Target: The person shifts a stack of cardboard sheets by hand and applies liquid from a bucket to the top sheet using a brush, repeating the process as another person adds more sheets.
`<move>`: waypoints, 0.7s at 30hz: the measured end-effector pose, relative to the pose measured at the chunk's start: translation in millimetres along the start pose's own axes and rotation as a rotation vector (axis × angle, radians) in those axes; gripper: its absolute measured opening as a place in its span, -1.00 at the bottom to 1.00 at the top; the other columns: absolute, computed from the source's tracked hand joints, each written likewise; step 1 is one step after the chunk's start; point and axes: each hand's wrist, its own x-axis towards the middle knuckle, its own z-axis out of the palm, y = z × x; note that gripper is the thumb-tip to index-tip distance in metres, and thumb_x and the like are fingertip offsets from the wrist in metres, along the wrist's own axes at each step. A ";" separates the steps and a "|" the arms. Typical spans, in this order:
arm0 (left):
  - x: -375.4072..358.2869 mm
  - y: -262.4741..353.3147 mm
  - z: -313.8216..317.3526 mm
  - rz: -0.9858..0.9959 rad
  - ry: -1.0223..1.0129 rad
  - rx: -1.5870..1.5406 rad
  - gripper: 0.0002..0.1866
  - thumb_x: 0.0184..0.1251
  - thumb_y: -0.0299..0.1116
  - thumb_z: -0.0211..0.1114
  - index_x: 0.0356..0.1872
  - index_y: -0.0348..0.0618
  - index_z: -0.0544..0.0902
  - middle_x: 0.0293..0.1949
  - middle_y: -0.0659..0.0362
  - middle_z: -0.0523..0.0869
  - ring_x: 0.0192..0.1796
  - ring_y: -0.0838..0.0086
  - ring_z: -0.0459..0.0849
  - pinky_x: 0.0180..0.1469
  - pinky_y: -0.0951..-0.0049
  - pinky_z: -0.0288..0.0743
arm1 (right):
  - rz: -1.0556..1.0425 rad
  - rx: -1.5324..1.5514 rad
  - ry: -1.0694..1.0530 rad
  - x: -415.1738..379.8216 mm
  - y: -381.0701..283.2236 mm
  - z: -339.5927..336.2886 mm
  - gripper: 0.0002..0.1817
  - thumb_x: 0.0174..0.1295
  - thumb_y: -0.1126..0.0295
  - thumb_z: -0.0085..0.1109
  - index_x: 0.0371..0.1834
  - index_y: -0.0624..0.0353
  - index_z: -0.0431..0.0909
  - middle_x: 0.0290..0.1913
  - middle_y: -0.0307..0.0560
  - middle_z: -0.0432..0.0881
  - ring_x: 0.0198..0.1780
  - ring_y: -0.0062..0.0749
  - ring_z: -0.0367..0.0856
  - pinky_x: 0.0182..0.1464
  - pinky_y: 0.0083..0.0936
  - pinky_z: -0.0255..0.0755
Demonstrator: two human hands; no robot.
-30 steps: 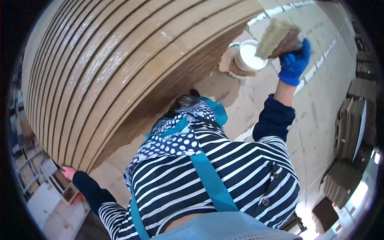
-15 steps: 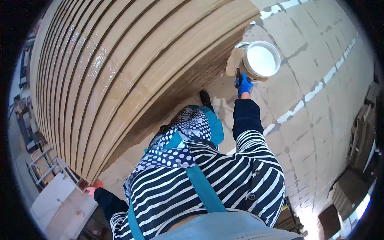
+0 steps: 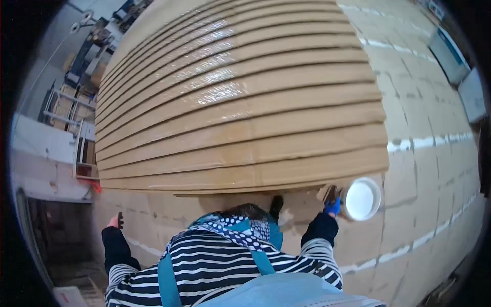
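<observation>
At the right, my right hand (image 3: 332,207), in a blue glove, is closed on the dark handle of a brush (image 3: 327,193). The brush is beside a round white bucket (image 3: 361,198) of white liquid, near the lower right corner of a large stack of overlapping cardboard sheets (image 3: 307,107). Shiny wet-looking patches show on the upper middle of the stack. Low at the left, my left hand (image 3: 114,221) hangs beside my body over the floor, small in view; its dark-looking fingers seem apart, with nothing clear in them.
Flat cardboard with white stripes covers the floor (image 3: 424,179). A metal frame (image 3: 64,110) and a pale panel (image 3: 43,146) stand at the left. Light-coloured boxes (image 3: 450,53) are at the upper right. A dark opening lies at the lower left.
The view has turned, so the stack now lies straight ahead. My right hand with the brush and the bucket appear lower in view. My left hand appears farther from the stack's edge.
</observation>
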 end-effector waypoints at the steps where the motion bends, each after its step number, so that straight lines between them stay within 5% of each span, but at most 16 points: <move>1: -7.2 0.2 25.6 -0.001 -0.082 0.063 -0.41 0.04 0.18 -0.07 -0.11 -0.13 0.44 -0.35 0.05 0.53 -0.48 0.35 0.45 -0.45 0.37 0.32 | 0.274 0.791 0.181 -1.9 -2.5 5.2 -0.64 0.03 0.50 0.03 -0.04 0.21 0.34 -0.20 -0.11 0.48 -0.21 -0.40 0.41 -0.21 -0.46 0.37; 2: -10.6 -1.6 41.8 0.000 -0.165 0.133 -0.41 0.02 0.20 -0.07 -0.09 -0.06 0.43 -0.29 0.08 0.53 -0.49 0.36 0.46 -0.49 0.36 0.30 | -0.050 0.242 0.144 1.9 27.7 -1.2 -0.69 0.06 0.35 0.04 -0.13 0.22 0.41 -0.23 -0.15 0.48 -0.23 -0.44 0.40 -0.25 -0.49 0.38; 4: 8.3 -20.1 80.1 0.144 -0.246 0.288 -0.49 0.11 0.08 -0.12 -0.04 -0.05 0.40 -0.19 0.12 0.50 -0.40 0.35 0.48 -0.42 0.34 0.36 | 0.414 0.654 0.198 -23.7 -4.3 -1.7 -0.67 -0.03 0.26 0.10 -0.18 0.08 0.39 -0.22 -0.15 0.49 -0.17 -0.33 0.44 -0.19 -0.42 0.35; 5: 8.7 -21.4 100.2 0.206 -0.287 0.519 -0.55 0.17 -0.04 -0.14 -0.03 -0.10 0.38 -0.14 0.14 0.49 -0.29 0.40 0.50 -0.33 0.38 0.40 | 0.299 0.384 0.160 -11.3 25.8 -16.8 -0.59 -0.20 0.22 0.23 -0.25 0.11 0.39 -0.31 -0.07 0.51 -0.22 -0.23 0.47 -0.24 -0.40 0.36; 7: -13.6 -11.9 146.2 0.337 -0.206 0.755 -0.50 0.14 0.04 -0.13 -0.10 -0.14 0.45 -0.22 -0.04 0.55 -0.22 0.18 0.53 -0.18 0.31 0.36 | -0.195 -1.024 0.033 -34.4 29.5 -31.8 -0.43 -0.38 0.16 0.33 -0.22 0.11 0.39 -0.33 0.00 0.50 -0.23 -0.14 0.48 -0.25 -0.36 0.36; 9: -65.9 19.2 178.0 0.604 -0.228 0.706 -0.53 0.19 -0.02 -0.18 -0.08 -0.15 0.43 -0.13 -0.06 0.50 -0.03 0.11 0.42 -0.02 0.28 0.26 | -0.420 -1.084 -0.150 -48.0 39.5 -33.2 -0.37 -0.43 0.08 0.34 -0.20 0.08 0.39 -0.29 0.02 0.51 -0.21 -0.12 0.47 -0.24 -0.36 0.38; 11: -59.0 17.8 210.2 0.625 -0.350 0.587 -0.54 0.20 -0.04 -0.19 -0.06 -0.14 0.42 -0.09 -0.06 0.47 0.01 0.13 0.39 0.04 0.29 0.20 | -0.380 -1.371 -0.182 -62.6 46.8 -6.1 -0.36 -0.44 0.10 0.35 -0.19 0.13 0.40 -0.24 0.07 0.50 -0.19 -0.08 0.47 -0.20 -0.36 0.38; 14: -62.1 16.8 246.9 0.643 -0.499 0.152 -0.52 0.19 -0.02 -0.15 -0.06 -0.20 0.42 -0.10 0.01 0.50 -0.03 0.22 0.44 0.01 0.37 0.25 | -0.800 -1.613 -0.943 -106.8 57.4 74.2 -0.77 0.06 0.27 -0.14 -0.34 0.03 0.52 -0.37 0.03 0.54 -0.27 -0.18 0.51 -0.17 -0.21 0.33; 15: -49.9 8.9 262.0 0.598 -0.597 -0.084 -0.50 0.19 0.00 -0.13 -0.04 -0.21 0.41 -0.10 0.04 0.51 -0.03 0.26 0.45 0.01 0.38 0.27 | -1.289 -1.957 -1.156 -125.8 57.7 118.0 -0.78 0.05 0.27 -0.14 -0.37 0.01 0.53 -0.32 -0.05 0.54 -0.24 -0.22 0.50 -0.07 -0.21 0.27; 16: -50.9 6.8 266.9 0.361 -0.848 -0.509 -0.47 0.18 0.04 -0.12 -0.01 -0.19 0.38 -0.10 0.05 0.51 -0.04 0.28 0.46 0.01 0.37 0.27 | -1.299 -1.338 -1.064 -176.6 29.5 157.6 -0.75 0.07 0.26 -0.17 -0.35 0.01 0.54 -0.22 -0.06 0.53 -0.16 -0.21 0.47 -0.01 -0.21 0.22; 17: -51.4 7.9 271.1 0.111 -1.084 -0.927 -0.44 0.17 0.08 -0.12 0.02 -0.17 0.36 -0.10 0.06 0.50 -0.04 0.31 0.46 0.02 0.35 0.27 | -1.095 -1.338 -1.260 -229.5 -5.5 202.5 -0.68 0.11 0.18 -0.19 -0.19 0.08 0.48 -0.17 0.00 0.50 -0.06 -0.19 0.42 0.02 -0.24 0.21; 18: -70.6 16.4 259.4 0.108 -1.175 -1.060 -0.44 0.17 0.09 -0.12 0.05 -0.13 0.33 -0.08 0.05 0.49 -0.04 0.27 0.46 0.05 0.34 0.25 | -0.786 -1.152 -1.297 -288.7 -31.5 246.7 -0.55 0.14 0.10 -0.19 0.01 0.15 0.30 -0.05 0.05 0.42 0.04 -0.17 0.33 0.04 -0.26 0.20; 20: -69.8 -3.6 240.9 0.107 -1.260 -1.216 -0.43 0.17 0.10 -0.11 0.07 -0.09 0.31 -0.06 0.04 0.47 -0.04 0.24 0.45 0.07 0.32 0.23 | 0.435 -0.205 -1.563 -362.6 -29.6 305.4 -0.43 0.17 0.04 -0.21 0.13 0.20 0.12 0.10 0.04 0.26 0.12 -0.17 0.23 0.07 -0.33 0.20; 21: -46.5 -26.6 257.2 0.346 -1.123 -1.165 -0.42 0.19 0.08 -0.15 0.09 -0.15 0.27 0.00 0.03 0.42 -0.02 0.22 0.44 0.06 0.31 0.25 | 0.421 -0.219 -1.639 -413.5 -55.7 325.0 -0.42 0.18 0.02 -0.25 0.18 0.13 0.02 0.16 0.01 0.16 0.16 -0.18 0.17 0.12 -0.29 0.12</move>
